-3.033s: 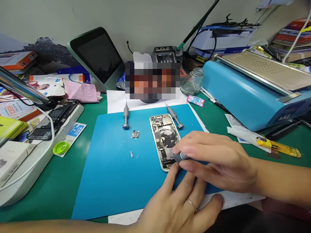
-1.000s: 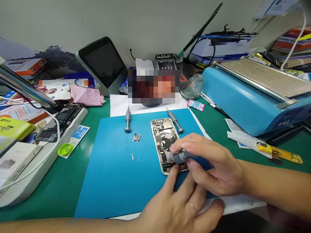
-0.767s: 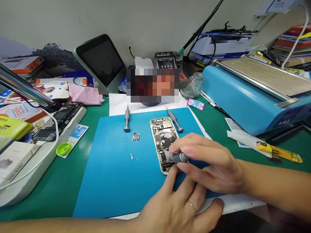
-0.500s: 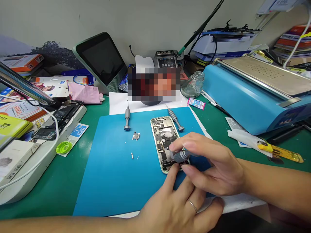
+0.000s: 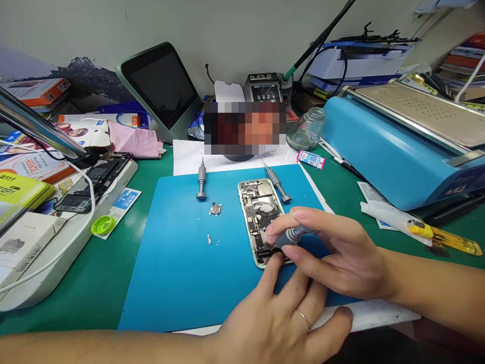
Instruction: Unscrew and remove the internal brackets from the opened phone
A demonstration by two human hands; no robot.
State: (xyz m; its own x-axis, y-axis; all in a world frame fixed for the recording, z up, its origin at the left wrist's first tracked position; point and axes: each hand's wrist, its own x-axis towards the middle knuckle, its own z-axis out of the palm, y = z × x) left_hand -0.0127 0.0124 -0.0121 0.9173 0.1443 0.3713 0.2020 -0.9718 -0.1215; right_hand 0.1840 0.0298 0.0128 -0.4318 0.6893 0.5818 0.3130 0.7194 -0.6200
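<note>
The left hand [image 5: 280, 316] is nearest, palm down with its fingers spread, a thin ring [image 5: 304, 319] on one of them. Its index fingertip rests at the near end of an opened phone [image 5: 261, 215]. Just over it, the right hand [image 5: 337, 253] pinches a grey screwdriver [image 5: 287, 237] between thumb and fingertips, at a slant above the phone's lower part; the tip is hidden from me, so I can't tell what it touches.

The phone lies on the right half of a blue mat [image 5: 178, 283], its long side running away from the person and its inner parts bare. To its left I see a small metal strip [image 5: 209, 239] with tiny white specks [image 5: 217, 243] beside it, and farther up a little silver plate [image 5: 215, 208]. Near the mat's far edge, one grey driver [image 5: 201, 181] points away, well apart from the phone, while another driver [image 5: 278, 183] leans just beside the phone's upper right corner.

Beyond the mat there is white paper [image 5: 185, 156], then a glass jar [image 5: 307, 129], with a bulky blue machine [image 5: 382, 156] to the right. Farther back, a dark-screened display [image 5: 162, 81] tilts near the wall.
</note>
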